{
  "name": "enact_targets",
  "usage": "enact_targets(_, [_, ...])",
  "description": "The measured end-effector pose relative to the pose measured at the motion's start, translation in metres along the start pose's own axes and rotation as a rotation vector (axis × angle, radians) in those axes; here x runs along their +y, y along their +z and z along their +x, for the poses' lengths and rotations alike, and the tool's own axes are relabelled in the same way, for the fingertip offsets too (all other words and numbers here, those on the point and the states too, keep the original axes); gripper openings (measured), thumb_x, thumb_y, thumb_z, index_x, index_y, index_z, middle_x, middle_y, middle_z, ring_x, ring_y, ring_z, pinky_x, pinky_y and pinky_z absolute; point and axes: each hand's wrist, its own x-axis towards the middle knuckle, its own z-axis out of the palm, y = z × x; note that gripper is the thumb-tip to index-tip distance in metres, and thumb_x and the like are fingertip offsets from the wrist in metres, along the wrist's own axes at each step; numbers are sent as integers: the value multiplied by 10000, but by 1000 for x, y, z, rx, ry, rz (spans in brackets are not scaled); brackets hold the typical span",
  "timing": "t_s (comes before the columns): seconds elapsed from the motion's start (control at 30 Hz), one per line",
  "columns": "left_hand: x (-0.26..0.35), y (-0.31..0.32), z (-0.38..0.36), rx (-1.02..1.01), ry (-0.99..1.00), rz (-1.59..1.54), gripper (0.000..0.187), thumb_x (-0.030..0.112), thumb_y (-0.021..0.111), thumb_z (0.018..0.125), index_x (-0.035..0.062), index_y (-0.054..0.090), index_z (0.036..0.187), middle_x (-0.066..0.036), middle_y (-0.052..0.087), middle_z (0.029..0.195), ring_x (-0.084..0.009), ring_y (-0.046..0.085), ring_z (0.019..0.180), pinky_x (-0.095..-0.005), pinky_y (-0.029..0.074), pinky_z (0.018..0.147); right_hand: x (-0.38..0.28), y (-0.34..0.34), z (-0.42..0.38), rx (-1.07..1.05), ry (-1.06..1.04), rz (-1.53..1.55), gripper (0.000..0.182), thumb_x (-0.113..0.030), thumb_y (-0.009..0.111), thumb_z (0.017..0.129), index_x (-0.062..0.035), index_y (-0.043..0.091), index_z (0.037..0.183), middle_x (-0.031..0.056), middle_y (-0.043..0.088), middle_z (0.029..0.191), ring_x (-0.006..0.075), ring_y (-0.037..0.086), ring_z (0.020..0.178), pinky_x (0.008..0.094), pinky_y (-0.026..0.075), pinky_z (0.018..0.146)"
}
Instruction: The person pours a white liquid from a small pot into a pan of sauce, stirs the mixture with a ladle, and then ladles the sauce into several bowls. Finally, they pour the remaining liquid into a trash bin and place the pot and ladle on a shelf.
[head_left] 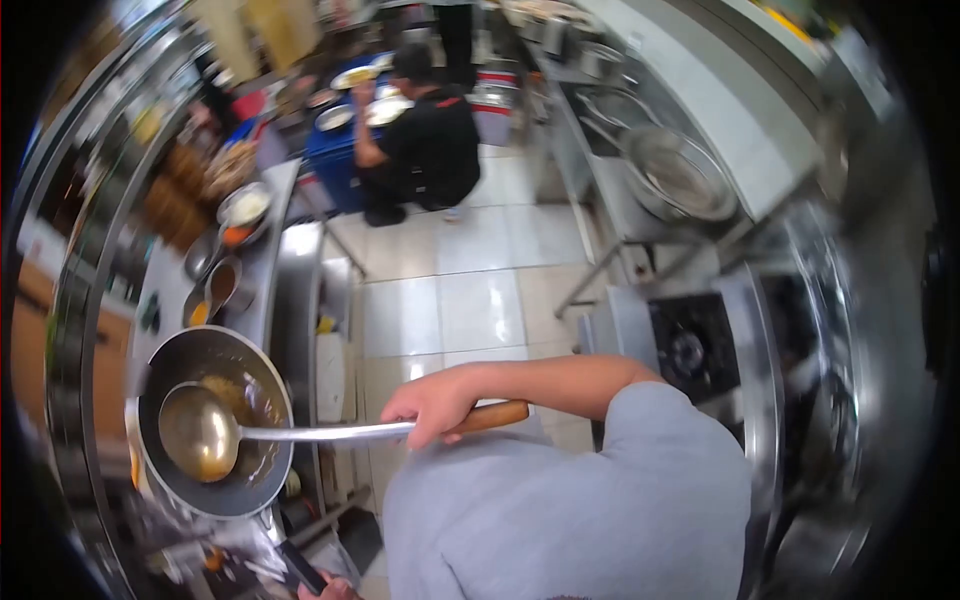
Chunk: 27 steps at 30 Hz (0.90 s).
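Note:
My right hand [432, 402] is closed round the long metal handle of a ladle [198, 430], near its wooden end. The ladle's big round bowl rests in, or hangs just over, a dark-lined frying pan [268, 372]. Some brownish, glossy sauce [232, 392] shows in the pan beside the bowl. At the bottom edge, my left hand [332, 589] is partly cut off and grips the pan's black handle. The pan is tilted, on the left side of the view, next to a metal counter. Whether its base touches anything is hidden.
A metal counter [285, 190] on the left holds a bowl of white food [246, 208] and a pot of brown sauce [224, 280]. A person in black [435, 150] crouches by plates ahead. On the right are a gas burner [688, 350] and a large metal pan [680, 175].

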Motion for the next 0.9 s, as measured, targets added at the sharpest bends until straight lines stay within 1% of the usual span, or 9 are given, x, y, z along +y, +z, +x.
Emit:
enact_targets(0.07, [20, 21, 47, -170, -80, 137, 161, 53, 585, 895, 123, 445, 931, 7, 380, 574, -119, 358, 402, -277, 287, 338, 17, -9, -51, 159, 35, -35, 213, -115, 586, 793, 15, 530, 952, 92, 568, 700, 174, 574, 493, 335, 458, 498])
enact_targets(0.1, [31, 40, 71, -347, 58, 127, 152, 56, 587, 846, 115, 447, 839, 7, 367, 511, -105, 363, 338, -272, 287, 290, 28, -9, -74, 292, 80, -45, 214, -118, 586, 793, 10, 532, 956, 94, 572, 708, 174, 576, 498, 337, 461, 499])
enact_targets(0.13, [44, 56, 93, -392, 60, 181, 152, 56, 587, 846, 115, 447, 839, 7, 367, 511, -105, 363, 338, -272, 287, 290, 39, -3, -95, 426, 133, -48, 215, -121, 586, 793, 4, 533, 959, 95, 577, 716, 175, 578, 503, 339, 465, 501])
enact_targets(0.2, [69, 99, 127, -608, -72, 337, 175, 20, 588, 779, 102, 442, 828, -17, 383, 527, -126, 369, 344, -292, 299, 304, 59, 15, -142, 612, 139, 37, 211, -125, 588, 801, -6, 533, 966, 87, 581, 717, 175, 585, 516, 337, 472, 504])
enact_targets(0.37, [83, 267, 171, -1050, -152, 906, 193, -18, 615, 770, 61, 440, 784, -38, 438, 535, -129, 399, 352, -301, 317, 342, 127, 126, -219, 1175, 258, 381, 179, -104, 587, 824, 13, 539, 949, 92, 595, 737, 182, 607, 499, 331, 505, 498])
enact_targets(0.53, [22, 407, 169, -1494, -256, 1202, 245, 18, 634, 821, 87, 432, 702, -28, 438, 511, -124, 417, 359, -300, 321, 356, 152, 209, -216, 1617, 257, 747, 208, -101, 598, 848, 20, 543, 1007, 68, 581, 736, 157, 595, 490, 314, 494, 475])
enact_targets(0.6, [-12, 449, 151, -1611, -322, 1244, 235, 25, 627, 843, 91, 436, 722, -23, 426, 511, -125, 403, 355, -298, 316, 363, 157, 225, -214, 1848, 169, 917, 237, -95, 601, 856, 20, 548, 1057, 49, 563, 739, 148, 598, 504, 309, 489, 462])
enact_targets(0.73, [-82, 507, 122, -1748, -471, 1281, 206, 35, 604, 862, 100, 432, 769, -7, 420, 546, -107, 380, 372, -281, 304, 360, 180, 236, -222, 2099, 190, 966, 250, -95, 608, 847, 13, 557, 1066, 47, 534, 753, 141, 571, 505, 301, 490, 464])
enact_targets(0.9, [-154, 547, 99, -1852, -582, 1274, 199, 58, 590, 895, 121, 428, 797, 9, 419, 583, -88, 388, 407, -259, 300, 361, 208, 234, -242, 2251, 132, 1051, 258, -139, 625, 830, 7, 576, 1036, 43, 522, 757, 149, 550, 519, 309, 493, 464])
